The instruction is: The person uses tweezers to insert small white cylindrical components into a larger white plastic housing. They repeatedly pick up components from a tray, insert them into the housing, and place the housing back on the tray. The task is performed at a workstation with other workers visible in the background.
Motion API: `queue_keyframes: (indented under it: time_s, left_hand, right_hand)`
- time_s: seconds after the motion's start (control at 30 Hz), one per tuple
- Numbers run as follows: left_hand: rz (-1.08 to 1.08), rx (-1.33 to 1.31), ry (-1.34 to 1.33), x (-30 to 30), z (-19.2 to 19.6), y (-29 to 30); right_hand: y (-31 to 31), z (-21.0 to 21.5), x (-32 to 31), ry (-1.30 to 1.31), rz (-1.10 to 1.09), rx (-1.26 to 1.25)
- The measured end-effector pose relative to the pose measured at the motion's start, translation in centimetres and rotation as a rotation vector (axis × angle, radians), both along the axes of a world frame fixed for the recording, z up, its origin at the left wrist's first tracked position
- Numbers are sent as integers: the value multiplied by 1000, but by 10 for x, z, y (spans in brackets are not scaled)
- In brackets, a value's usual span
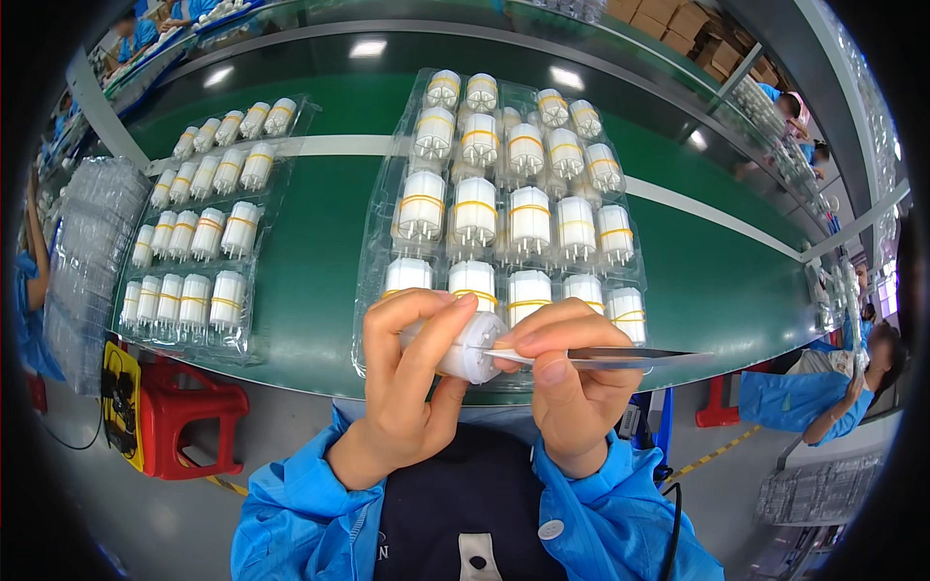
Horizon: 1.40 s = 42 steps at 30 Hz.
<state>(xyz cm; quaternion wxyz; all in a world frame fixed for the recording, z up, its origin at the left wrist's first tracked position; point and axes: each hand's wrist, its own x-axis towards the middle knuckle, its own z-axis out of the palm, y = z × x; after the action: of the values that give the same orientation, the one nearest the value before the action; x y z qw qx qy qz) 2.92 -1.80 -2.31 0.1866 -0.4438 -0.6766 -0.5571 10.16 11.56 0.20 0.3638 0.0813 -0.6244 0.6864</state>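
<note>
Apparently midway through one piece, the left hand clamps a smooth white cylinder by the front edge of the green bench, as the right hand pinches a slim, shiny metal tool at its round, frosted end. Pronged, yellow-banded cylinders sit in rows in two clear plastic trays farther back and leftward; whether finished or waiting, the view cannot settle.

green surface, reflected white lights, grey floor with yellow-and-dark striped tape, red plastic stool at left, brown cardboard boxes at upper right
</note>
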Motion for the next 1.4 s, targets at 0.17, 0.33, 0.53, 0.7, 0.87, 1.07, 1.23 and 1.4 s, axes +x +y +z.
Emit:
queue_keyframes:
  time_s: [0.17,0.33,0.53,0.7,0.87,1.07,1.23,1.4]
  left_hand:
    - [-3,-7,-9,0,0,-1]
    - [-12,-18,-25,0,0,-2]
    - [-18,-20,-41,0,-3,-2]
    - [-31,-42,-38,0,0,-3]
    - [-39,-65,-12,-2,0,-5]
    - [-154,-48,-85,-5,1,-10]
    - [-233,-58,-120,-7,2,-11]
    - [-239,-64,-104,-7,1,-12]
  right_hand:
    - [0,-1,-1,12,12,-29]
    - [-1,-3,-1,9,25,-62]
    - [0,-4,-1,2,40,-45]
    - [-1,-3,0,-30,9,-32]
    - [0,11,2,-77,-98,278]
    - [12,18,0,-21,-46,381]
    - [12,12,-2,23,-64,249]
    - [14,12,-4,26,-29,297]
